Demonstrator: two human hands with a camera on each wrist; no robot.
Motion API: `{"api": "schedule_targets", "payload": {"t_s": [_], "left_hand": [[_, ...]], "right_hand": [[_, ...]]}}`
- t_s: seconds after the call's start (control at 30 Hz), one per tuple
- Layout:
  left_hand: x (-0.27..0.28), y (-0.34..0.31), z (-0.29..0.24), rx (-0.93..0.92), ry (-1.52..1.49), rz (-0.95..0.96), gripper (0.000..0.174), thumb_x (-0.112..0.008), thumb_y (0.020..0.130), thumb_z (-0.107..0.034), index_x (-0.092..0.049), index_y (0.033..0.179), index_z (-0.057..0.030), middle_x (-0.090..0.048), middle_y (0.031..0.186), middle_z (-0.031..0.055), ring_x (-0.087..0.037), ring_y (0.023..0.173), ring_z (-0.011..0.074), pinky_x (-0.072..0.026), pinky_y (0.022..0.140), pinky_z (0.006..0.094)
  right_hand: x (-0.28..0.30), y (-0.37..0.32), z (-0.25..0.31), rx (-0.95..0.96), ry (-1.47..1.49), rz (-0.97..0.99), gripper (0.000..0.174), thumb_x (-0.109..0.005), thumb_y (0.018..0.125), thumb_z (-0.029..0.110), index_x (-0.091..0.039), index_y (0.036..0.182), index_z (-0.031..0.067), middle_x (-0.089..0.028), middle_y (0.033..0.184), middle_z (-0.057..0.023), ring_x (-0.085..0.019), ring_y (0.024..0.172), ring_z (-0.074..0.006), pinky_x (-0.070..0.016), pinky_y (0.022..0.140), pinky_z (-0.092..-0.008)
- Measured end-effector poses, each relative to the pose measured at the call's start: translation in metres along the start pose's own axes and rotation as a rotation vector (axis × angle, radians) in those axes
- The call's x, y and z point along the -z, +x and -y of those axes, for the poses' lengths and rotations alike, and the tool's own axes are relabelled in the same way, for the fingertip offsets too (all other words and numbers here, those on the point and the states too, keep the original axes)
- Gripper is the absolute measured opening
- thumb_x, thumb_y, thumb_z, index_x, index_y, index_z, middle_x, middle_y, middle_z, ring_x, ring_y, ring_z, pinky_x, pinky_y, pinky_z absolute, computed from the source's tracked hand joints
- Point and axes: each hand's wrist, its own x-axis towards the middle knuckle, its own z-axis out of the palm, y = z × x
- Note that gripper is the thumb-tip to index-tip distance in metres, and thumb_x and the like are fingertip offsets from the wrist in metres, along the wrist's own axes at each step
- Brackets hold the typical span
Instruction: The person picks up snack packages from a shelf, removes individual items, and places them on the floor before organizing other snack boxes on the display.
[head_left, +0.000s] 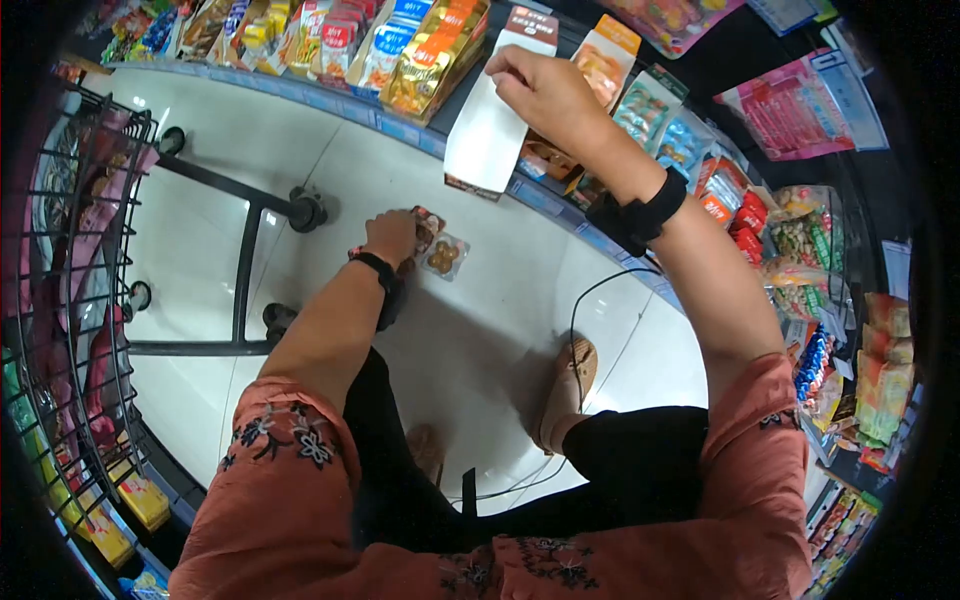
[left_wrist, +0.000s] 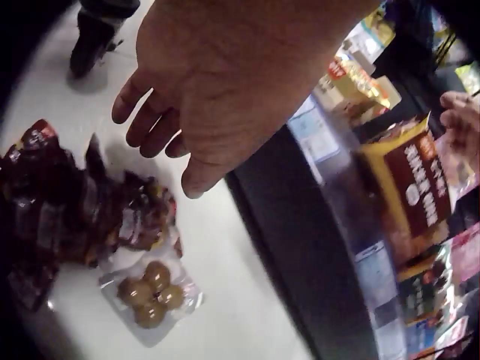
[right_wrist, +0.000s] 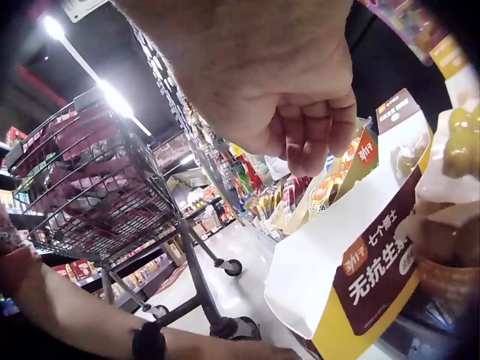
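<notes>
My left hand point(head_left: 390, 237) is low over the floor beside several dark brown snack packets point(left_wrist: 64, 202). Its fingers are relaxed, with nothing between them, in the left wrist view. A clear pack of small round brown eggs point(head_left: 443, 257) lies next to those packets. Up at the shelf, my right hand point(head_left: 550, 95) hangs over a brown and yellow cardboard display box point(right_wrist: 371, 274) with a white inside. Its fingers curl loosely in the right wrist view point(right_wrist: 300, 124), and no item shows in them. One end of the box juts over the shelf's front edge.
Snack boxes with gold packets point(head_left: 435, 60) stand left of the display box, and trays of pastel packs point(head_left: 650, 110) stand right of it. A black wire cart point(head_left: 250, 270) on casters is at the left. A thin black cable point(head_left: 575, 330) crosses the floor near my feet.
</notes>
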Motion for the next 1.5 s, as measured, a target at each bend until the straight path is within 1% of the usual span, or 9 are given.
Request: {"api": "schedule_targets", "payload": {"t_s": [0.03, 0.17, 0.27, 0.4, 0.53, 0.63, 0.87, 1.3, 1.5], "left_hand": [[-0.007, 0.003, -0.001, 0.009, 0.041, -0.05, 0.034, -0.064, 0.092, -0.028, -0.069, 0.117, -0.0066, -0.073, 0.116, 0.0155, -0.068, 0.114, 0.0342, -0.0508, 0.096, 0.0539], [0.001, 0.013, 0.004, 0.038, -0.067, 0.004, 0.035, -0.068, 0.086, -0.026, -0.07, 0.116, -0.0077, -0.072, 0.119, 0.0144, -0.067, 0.116, 0.0351, -0.0502, 0.095, 0.0539], [0.016, 0.03, 0.035, -0.121, -0.298, 0.106, 0.036, -0.071, 0.082, -0.03, -0.071, 0.109, -0.0063, -0.074, 0.107, 0.0144, -0.071, 0.101, 0.0355, -0.0544, 0.083, 0.0443], [0.109, -0.007, 0.054, -0.089, -0.64, 0.221, 0.034, -0.074, 0.081, -0.034, -0.071, 0.096, -0.0041, -0.072, 0.085, 0.0107, -0.068, 0.078, 0.0209, -0.0527, 0.069, 0.0332], [0.194, -0.045, 0.064, -0.246, -1.148, -0.115, 0.024, -0.07, 0.095, -0.032, -0.065, 0.1, -0.0091, -0.071, 0.097, 0.0045, -0.065, 0.08, 0.0144, -0.0538, 0.067, 0.0323], [0.23, -0.08, 0.024, -0.422, -1.6, -0.202, 0.021, -0.067, 0.1, -0.028, -0.061, 0.109, -0.0098, -0.071, 0.107, 0.0069, -0.07, 0.089, 0.0191, -0.0583, 0.071, 0.0336], [0.224, -0.071, -0.018, -0.502, -1.657, -0.119, 0.021, -0.064, 0.102, -0.02, -0.058, 0.117, -0.006, -0.071, 0.111, 0.0111, -0.074, 0.095, 0.0222, -0.0593, 0.072, 0.03], [0.22, -0.065, -0.04, -0.455, -1.499, -0.339, 0.021, -0.066, 0.102, -0.024, -0.059, 0.11, -0.0059, -0.072, 0.102, 0.0087, -0.074, 0.087, 0.0173, -0.0557, 0.067, 0.0272], [0.22, -0.07, -0.043, -0.491, -1.452, -0.35, 0.023, -0.065, 0.103, -0.024, -0.06, 0.112, -0.004, -0.072, 0.102, 0.0087, -0.074, 0.086, 0.0165, -0.0551, 0.066, 0.0269]], "right_hand": [[0.006, -0.004, 0.0, -0.017, -0.006, 0.001, 0.022, -0.058, 0.096, 0.023, -0.069, 0.108, 0.0082, -0.073, 0.091, -0.0202, -0.069, 0.086, -0.0418, -0.0544, 0.078, -0.0498], [0.011, -0.014, -0.016, -0.028, -0.047, -0.002, 0.023, -0.058, 0.099, 0.018, -0.067, 0.113, 0.0023, -0.069, 0.082, -0.0109, -0.066, 0.073, -0.0169, -0.0537, 0.069, -0.0326], [0.014, -0.015, -0.024, -0.112, 0.021, 0.014, 0.023, -0.057, 0.098, 0.017, -0.067, 0.112, 0.0019, -0.069, 0.082, -0.0103, -0.066, 0.074, -0.0147, -0.0538, 0.07, -0.0321], [0.018, -0.009, -0.026, -0.19, 0.112, -0.013, 0.025, -0.057, 0.096, 0.02, -0.071, 0.11, 0.0042, -0.075, 0.093, -0.0154, -0.073, 0.086, -0.0297, -0.056, 0.08, -0.0403], [0.029, 0.003, -0.002, -0.403, 0.438, 0.09, 0.026, -0.058, 0.099, 0.02, -0.068, 0.115, 0.0024, -0.073, 0.094, -0.0071, -0.068, 0.081, -0.0147, -0.0555, 0.071, -0.0312], [0.031, 0.014, 0.019, -0.453, 0.587, 0.143, 0.028, -0.057, 0.102, 0.019, -0.066, 0.123, 0.0019, -0.072, 0.098, -0.0043, -0.065, 0.079, -0.0081, -0.0536, 0.066, -0.0247], [0.022, 0.011, 0.037, -0.462, 0.996, 0.228, 0.029, -0.057, 0.105, 0.023, -0.064, 0.123, 0.0007, -0.069, 0.095, -0.0042, -0.067, 0.079, -0.0084, -0.0546, 0.065, -0.0234], [0.027, 0.004, 0.027, -0.493, 0.765, 0.131, 0.032, -0.057, 0.106, 0.029, -0.063, 0.123, 0.0033, -0.068, 0.101, -0.0026, -0.066, 0.078, -0.007, -0.0528, 0.065, -0.0214], [0.027, 0.007, 0.026, -0.537, 0.953, 0.167, 0.028, -0.054, 0.108, 0.03, -0.063, 0.116, 0.0044, -0.072, 0.093, -0.007, -0.068, 0.072, -0.0103, -0.0553, 0.061, -0.0237]]}}
